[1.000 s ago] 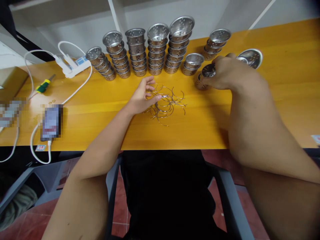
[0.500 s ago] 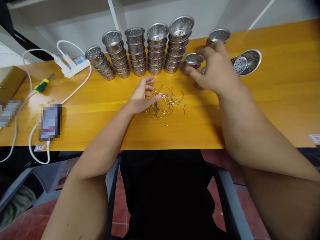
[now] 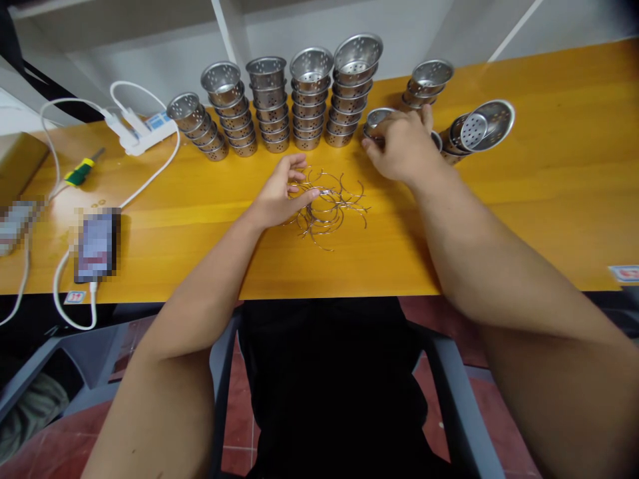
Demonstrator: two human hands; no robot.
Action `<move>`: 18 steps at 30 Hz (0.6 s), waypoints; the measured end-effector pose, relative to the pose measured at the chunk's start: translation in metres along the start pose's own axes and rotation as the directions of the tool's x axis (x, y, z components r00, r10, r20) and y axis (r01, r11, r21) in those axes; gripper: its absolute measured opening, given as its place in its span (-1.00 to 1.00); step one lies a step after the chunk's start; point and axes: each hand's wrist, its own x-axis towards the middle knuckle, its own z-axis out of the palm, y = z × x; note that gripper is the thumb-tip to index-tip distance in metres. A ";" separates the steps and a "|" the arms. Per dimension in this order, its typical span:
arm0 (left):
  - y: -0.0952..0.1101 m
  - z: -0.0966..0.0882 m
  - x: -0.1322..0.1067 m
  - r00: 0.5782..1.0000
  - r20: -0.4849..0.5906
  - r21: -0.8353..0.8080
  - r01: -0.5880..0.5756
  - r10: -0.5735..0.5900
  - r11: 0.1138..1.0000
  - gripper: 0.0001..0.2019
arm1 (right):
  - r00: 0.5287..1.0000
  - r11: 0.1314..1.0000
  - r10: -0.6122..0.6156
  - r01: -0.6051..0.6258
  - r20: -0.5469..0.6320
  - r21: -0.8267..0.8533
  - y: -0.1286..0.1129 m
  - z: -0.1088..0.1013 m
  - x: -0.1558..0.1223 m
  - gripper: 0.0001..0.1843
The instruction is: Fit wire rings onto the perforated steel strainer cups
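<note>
My left hand (image 3: 281, 193) rests on the table with its thumb and fingers apart. Its thumb reaches over the edge of a loose heap of thin curved metal wires (image 3: 327, 209). On the right, my right hand (image 3: 402, 143) is closed at a small perforated metal cup (image 3: 377, 118), thumb at the near side and fingers over the rim. The hand hides much of this cup. Just behind it stands a short stack of perforated cups (image 3: 432, 74). To its right, more such cups (image 3: 492, 126) lie tipped over, partly covered by the hand.
Several tall stacks of perforated cups (image 3: 312, 100) line the back near the wall. At left are a white power strip (image 3: 152, 133) with cables, a green-yellow screwdriver (image 3: 82, 171) and a phone (image 3: 98, 246). The table's front edge runs before my body.
My right hand has moved left and closed over the small cup, uncovering more of the cups behind and to the right. My left hand stays by the wires. The view shifts slightly.
</note>
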 end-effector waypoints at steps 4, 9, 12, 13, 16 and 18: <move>0.002 -0.003 0.000 1.000 0.018 -0.019 0.008 -0.007 1.000 -0.13 | 0.979 0.959 -0.147 0.176 -0.142 0.220 0.030 0.014 0.005 -0.55; 0.005 -0.006 0.000 0.999 0.041 -0.024 0.018 -0.017 1.000 -0.15 | 0.871 0.855 -0.284 0.419 -0.400 0.305 0.048 0.027 0.014 -0.61; 0.007 -0.006 0.000 0.999 0.046 -0.015 0.017 -0.016 1.000 -0.16 | 0.859 0.903 -0.203 0.350 -0.470 0.249 0.042 0.028 0.015 -0.60; 0.007 -0.006 0.000 0.999 0.045 -0.010 0.018 -0.018 1.000 -0.17 | 0.857 0.905 -0.195 0.345 -0.477 0.250 0.038 0.026 0.015 -0.60; 0.009 -0.006 -0.001 0.999 0.044 0.012 0.027 -0.027 1.000 -0.17 | 0.876 0.899 -0.175 0.328 -0.449 0.289 0.026 0.017 0.011 -0.63; 0.010 -0.006 0.000 0.998 0.046 0.026 0.033 -0.034 0.999 -0.16 | 0.921 0.923 -0.128 0.246 -0.368 0.295 0.018 0.009 0.008 -0.62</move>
